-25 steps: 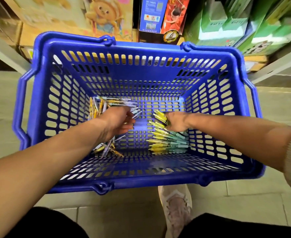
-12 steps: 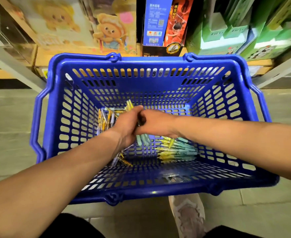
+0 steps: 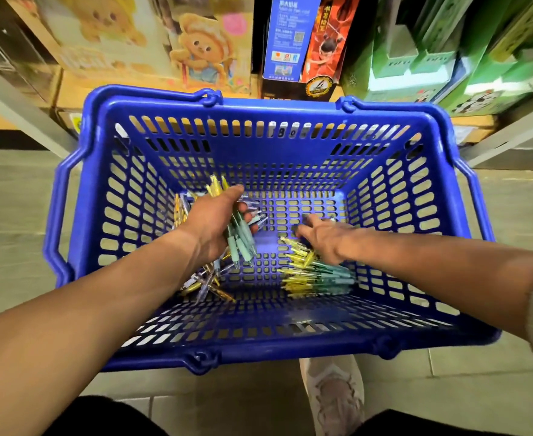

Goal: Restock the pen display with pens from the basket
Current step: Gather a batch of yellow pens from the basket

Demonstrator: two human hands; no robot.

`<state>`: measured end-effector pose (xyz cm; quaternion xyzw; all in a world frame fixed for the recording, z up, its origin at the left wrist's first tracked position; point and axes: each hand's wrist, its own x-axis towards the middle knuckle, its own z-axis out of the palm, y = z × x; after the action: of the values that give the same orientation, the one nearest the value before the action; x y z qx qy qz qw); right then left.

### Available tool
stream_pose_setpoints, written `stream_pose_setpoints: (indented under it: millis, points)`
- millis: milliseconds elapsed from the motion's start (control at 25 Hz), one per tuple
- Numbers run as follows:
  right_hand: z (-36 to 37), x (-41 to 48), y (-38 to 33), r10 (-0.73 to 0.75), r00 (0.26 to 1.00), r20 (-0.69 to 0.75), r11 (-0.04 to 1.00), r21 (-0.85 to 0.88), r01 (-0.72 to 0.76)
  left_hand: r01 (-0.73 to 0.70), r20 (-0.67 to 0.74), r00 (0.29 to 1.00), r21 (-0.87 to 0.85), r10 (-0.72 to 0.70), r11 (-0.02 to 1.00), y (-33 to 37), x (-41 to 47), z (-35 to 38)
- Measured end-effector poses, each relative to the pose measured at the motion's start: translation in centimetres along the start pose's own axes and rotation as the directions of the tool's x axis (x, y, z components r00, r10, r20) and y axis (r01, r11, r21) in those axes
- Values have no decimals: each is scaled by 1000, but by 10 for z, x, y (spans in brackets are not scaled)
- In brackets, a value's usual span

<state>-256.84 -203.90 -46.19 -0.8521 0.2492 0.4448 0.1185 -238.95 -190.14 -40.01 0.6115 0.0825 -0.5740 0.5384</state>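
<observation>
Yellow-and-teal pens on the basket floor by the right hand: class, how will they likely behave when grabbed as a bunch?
The yellow-and-teal pens look slim and rigid, so probably light and unbending. They lie loose, side by side, so some may roll or slip out of a bunch. The left hand grips a similar bundle together, suggesting a handful is manageable.

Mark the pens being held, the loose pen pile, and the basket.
held pens [image 3: 241,243]: head view, on the teal barrels.
pen pile [image 3: 321,276]: head view, middle of the stack.
basket [image 3: 274,110]: head view, on the far rim.
</observation>
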Motion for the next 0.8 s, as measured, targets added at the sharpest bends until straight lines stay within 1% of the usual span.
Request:
stream_pose_setpoints:
  millis: [40, 120, 200, 320, 440, 520, 640, 720, 800]
  points:
    - [5, 1, 4, -54, 998, -30, 993, -104, 51, 4, 13, 1000, 17, -4, 1000, 0, 1, -1]
    - [8, 5, 11, -141, 987, -83, 969, -214, 120, 9, 17, 1000, 40, -10, 999, 1, 4, -3]
    - [0, 7, 15, -135, 988, -69, 966, -232, 116, 8, 4, 1000, 56, -8, 998, 4, 3, -5]
    - [-18, 3, 18, -84, 996, 28, 952, -293, 88, 3, -16, 1000, 99, -2, 995, 3, 6, -5]
    - [-14, -1, 15, -77, 997, -32, 974, -218, 68, -6, -20, 1000, 112, 8, 994, 1, 8, -2]
    - [1, -2, 10, -20, 998, -54, 994, -109, 14, -6, -4, 1000, 109, 6, 994, 1, 7, -1]
    - [19, -4, 2, 39, 999, -27, 999, 26, -38, -7, -2, 1000, 118, 7, 993, 1, 6, -3]
    - [26, -3, -4, 11, 1000, -24, 998, 57, -9, -12, -3, 1000, 123, 13, 992, 1, 5, -3]
    - [29, -2, -7, -55, 998, -17, 995, 76, 57, -18, 0, 1000, 112, 18, 994, 0, 5, -3]
